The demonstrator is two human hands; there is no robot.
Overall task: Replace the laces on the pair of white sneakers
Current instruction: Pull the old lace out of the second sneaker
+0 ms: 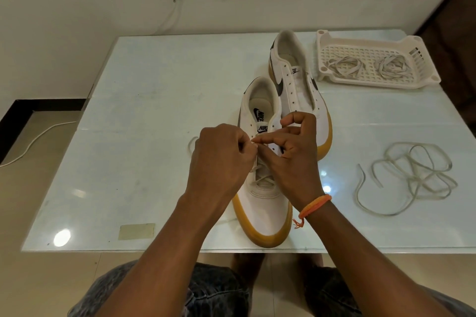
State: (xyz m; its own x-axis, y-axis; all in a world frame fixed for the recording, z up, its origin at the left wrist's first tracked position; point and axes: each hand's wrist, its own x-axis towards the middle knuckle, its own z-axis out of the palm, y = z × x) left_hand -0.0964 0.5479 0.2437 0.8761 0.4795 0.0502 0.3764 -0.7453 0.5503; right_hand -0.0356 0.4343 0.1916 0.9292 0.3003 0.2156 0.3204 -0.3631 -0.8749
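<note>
Sneaker (262, 203) toe toward wearer, heel away; left grip (221, 159), right grip (293, 147) pinch lace (260, 170).

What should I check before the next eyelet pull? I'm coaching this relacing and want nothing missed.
1. Near sneaker flat on the table: ok.
2. Lace crossed through the lowest eyelets: ok.
3. Left hand pinches the lace end: ok.
4. Right hand steadies the eyelet flap: ok.
5. Lace untwisted under the fingers: cannot tell.
6. Loose lace ready for the unlaced far sneaker: ok.
</note>
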